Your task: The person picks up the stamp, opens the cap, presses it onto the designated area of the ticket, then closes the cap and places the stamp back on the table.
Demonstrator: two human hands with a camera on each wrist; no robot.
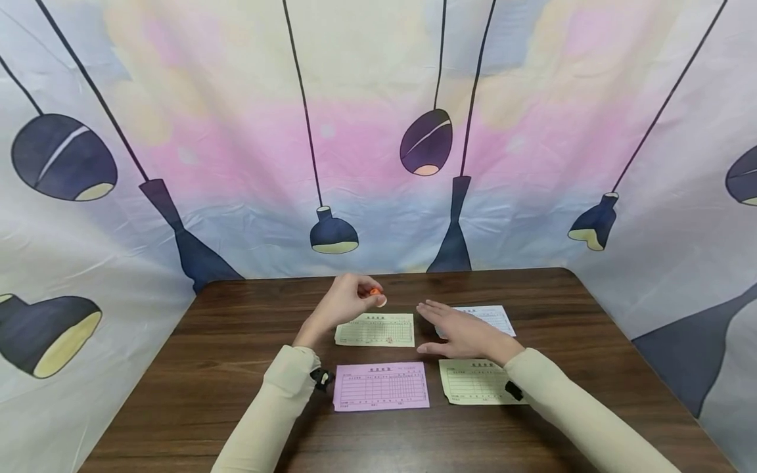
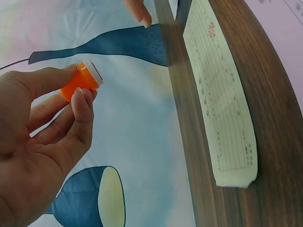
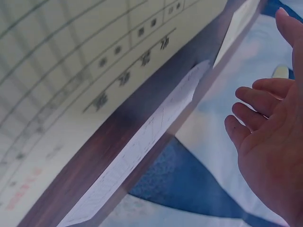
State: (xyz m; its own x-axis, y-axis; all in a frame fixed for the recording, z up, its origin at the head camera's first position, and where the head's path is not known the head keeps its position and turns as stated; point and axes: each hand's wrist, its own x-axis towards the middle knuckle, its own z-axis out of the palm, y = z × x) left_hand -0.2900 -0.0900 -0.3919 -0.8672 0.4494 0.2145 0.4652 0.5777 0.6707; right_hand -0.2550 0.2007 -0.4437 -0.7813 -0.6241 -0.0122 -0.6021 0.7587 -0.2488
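My left hand (image 1: 347, 297) pinches a small orange stamp (image 2: 76, 84) between thumb and fingertips, above the far edge of the far-left pale green slip (image 1: 363, 330). The stamp has a white end with a thin reddish rim, facing away from the palm in the left wrist view. That slip bears a small red mark (image 2: 211, 30). My right hand (image 1: 464, 332) holds nothing, its fingers loosely extended. It hovers over the white slip (image 1: 495, 318) and partly hides it in the head view. A pink slip (image 1: 381, 387) and another pale green slip (image 1: 473, 383) lie nearer me.
All the printed form slips lie on a dark wooden table (image 1: 236, 368). A cloth backdrop (image 1: 378, 151) painted with hanging lamps rises behind the far edge and along both sides. My right forearm passes over the near-right slip and covers part of it.
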